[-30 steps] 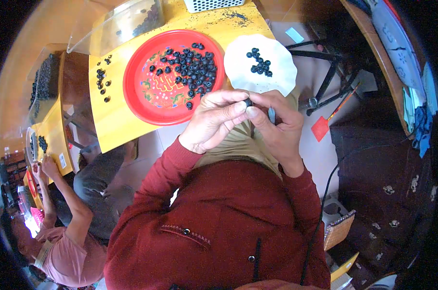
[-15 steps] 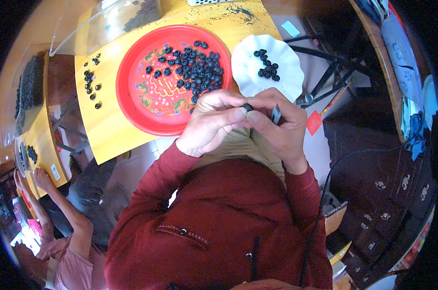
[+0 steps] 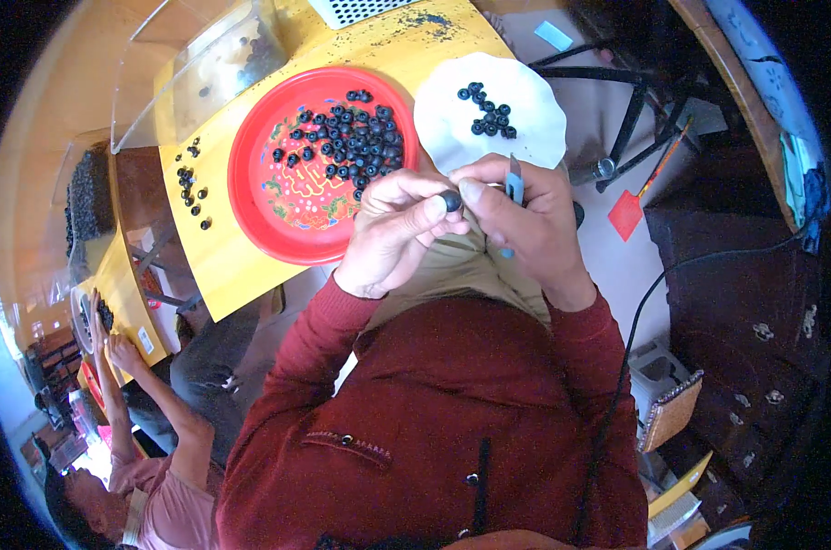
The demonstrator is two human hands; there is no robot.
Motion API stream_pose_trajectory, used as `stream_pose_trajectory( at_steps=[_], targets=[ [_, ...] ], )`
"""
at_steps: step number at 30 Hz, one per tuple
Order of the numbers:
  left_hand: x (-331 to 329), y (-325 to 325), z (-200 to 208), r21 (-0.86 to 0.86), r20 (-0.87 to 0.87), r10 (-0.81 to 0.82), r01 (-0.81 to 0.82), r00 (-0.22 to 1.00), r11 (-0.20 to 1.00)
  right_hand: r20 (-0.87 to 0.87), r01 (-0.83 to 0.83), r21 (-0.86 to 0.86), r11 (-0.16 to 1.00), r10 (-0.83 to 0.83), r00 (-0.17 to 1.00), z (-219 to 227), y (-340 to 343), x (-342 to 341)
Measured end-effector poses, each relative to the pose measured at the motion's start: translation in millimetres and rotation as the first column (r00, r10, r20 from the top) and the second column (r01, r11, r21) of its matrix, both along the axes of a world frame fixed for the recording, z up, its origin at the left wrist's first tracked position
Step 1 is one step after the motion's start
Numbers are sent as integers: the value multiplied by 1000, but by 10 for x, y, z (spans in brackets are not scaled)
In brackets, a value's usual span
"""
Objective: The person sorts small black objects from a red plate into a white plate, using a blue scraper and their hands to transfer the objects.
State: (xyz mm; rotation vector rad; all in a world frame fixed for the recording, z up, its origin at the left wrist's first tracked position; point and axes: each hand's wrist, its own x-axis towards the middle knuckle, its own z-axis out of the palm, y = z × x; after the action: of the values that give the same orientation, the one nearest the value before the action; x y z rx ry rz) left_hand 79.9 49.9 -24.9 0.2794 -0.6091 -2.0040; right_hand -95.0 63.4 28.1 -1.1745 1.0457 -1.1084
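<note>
Between the thumb and fingers of my left hand [image 3: 393, 225] is a small round black part [image 3: 450, 201], dark and rubbery-looking. Close beside it, my right hand [image 3: 530, 215] is closed round a slim blue utility knife [image 3: 514, 183], its pointed end sticking up past the fingers. The right thumb is near the part; whether it touches it I cannot tell. Beyond my left hand lies a red tray [image 3: 251, 225] with many similar black parts [image 3: 365, 137] heaped toward its right side. A white wavy-edged plate [image 3: 535, 110] to its right bears a smaller group of black parts [image 3: 493, 119].
More black parts [image 3: 188, 188] lie at the left on the yellow table [image 3: 200, 266]. A clear plastic bin [image 3: 159, 101] and a white perforated basket [image 3: 360, 11] stand at the back, near scattered black crumbs [image 3: 429, 23]. Another person [image 3: 173, 449] works at the lower left.
The view has shifted, so the table and tray sit differently in it. My hands have drawn slightly apart, the black part staying in the left. The knife now points more upright.
</note>
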Motion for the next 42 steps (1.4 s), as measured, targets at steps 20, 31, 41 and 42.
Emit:
stream_pose_trajectory(
  at_steps=[20,31,41,42],
  targets=[
    [-505,153,95,45,150,40,-47,988,998,-297,64,-532,844,-257,920,-141,323,-465],
    [-588,223,104,25,143,44,-48,989,999,-238,95,-554,827,-267,934,-182,377,-529],
    [-579,221,64,-53,151,57,-49,987,997,-146,175,-507,844,-285,947,-186,443,-498],
    [-566,213,38,-59,150,50,-42,987,997,-144,179,-508,843,-288,947,-185,450,-489]
  ],
)
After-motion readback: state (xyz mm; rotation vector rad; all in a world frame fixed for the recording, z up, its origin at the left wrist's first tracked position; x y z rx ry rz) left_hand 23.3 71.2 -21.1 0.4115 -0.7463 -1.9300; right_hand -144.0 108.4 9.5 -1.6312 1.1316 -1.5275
